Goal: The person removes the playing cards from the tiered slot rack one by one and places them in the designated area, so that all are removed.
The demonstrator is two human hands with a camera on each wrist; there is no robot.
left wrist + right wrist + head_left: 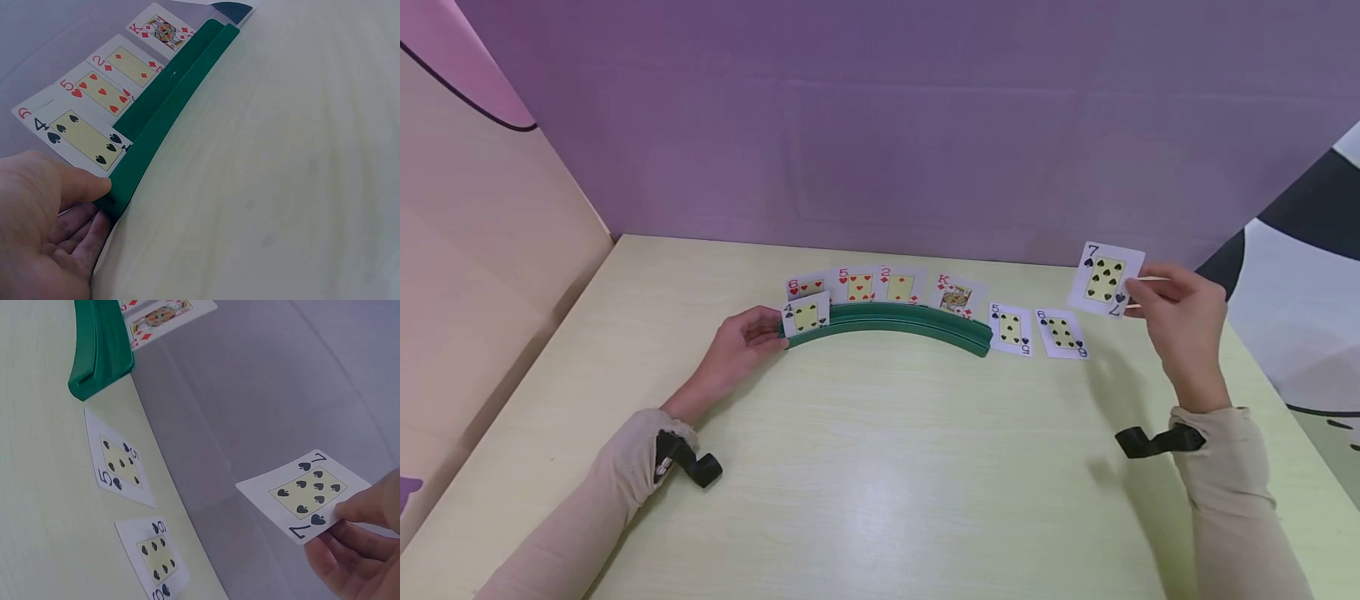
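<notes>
A curved green card holder (887,317) stands on the table, and my left hand (741,348) grips its left end. In the left wrist view, the thumb (87,187) lies against that end with the fingers curled below it. The four of spades (806,315) stands in the front slot, partly covering the six of hearts (806,286). Behind stand the five of hearts (859,286), two of diamonds (900,287) and king of diamonds (956,296). My right hand (1183,321) pinches the seven of spades (1103,278) above the table's right side, face visible.
Right of the holder, the five of spades (1011,329) and six of spades (1062,333) lie face up on the pale table (880,467). A purple backdrop (880,150) rises behind the table's far edge. A black-and-white patterned surface (1300,292) is at far right.
</notes>
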